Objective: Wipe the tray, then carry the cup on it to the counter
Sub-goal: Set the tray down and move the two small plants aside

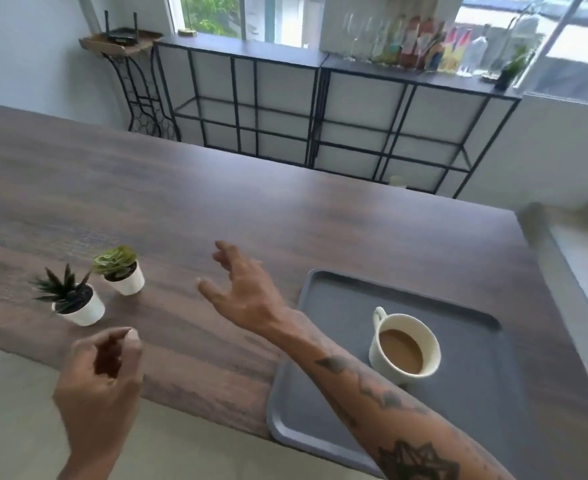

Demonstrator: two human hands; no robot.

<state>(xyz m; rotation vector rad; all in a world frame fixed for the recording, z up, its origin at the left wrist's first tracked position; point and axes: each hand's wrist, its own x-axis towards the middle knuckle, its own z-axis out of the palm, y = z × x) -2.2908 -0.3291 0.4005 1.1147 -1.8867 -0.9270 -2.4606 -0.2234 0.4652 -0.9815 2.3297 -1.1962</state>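
A dark grey tray (337,299) lies at the near right corner of the wooden counter (285,202), overhanging its front edge a little. A white cup (403,344) of milky coffee stands upright on the tray, handle pointing away. My right hand (240,289) hovers over the bare wood left of the tray, fingers spread and holding nothing; its tattooed forearm crosses the tray's near left corner. My left hand (102,368) is at the counter's front edge, fingers loosely curled with nothing in them. No cloth is visible.
Two small potted succulents in white pots (81,306) (124,277) stand at the left near the front edge. Behind the counter are black-framed shelf units (285,116) with bottles and glasses on top, a small side table (123,46), and windows.
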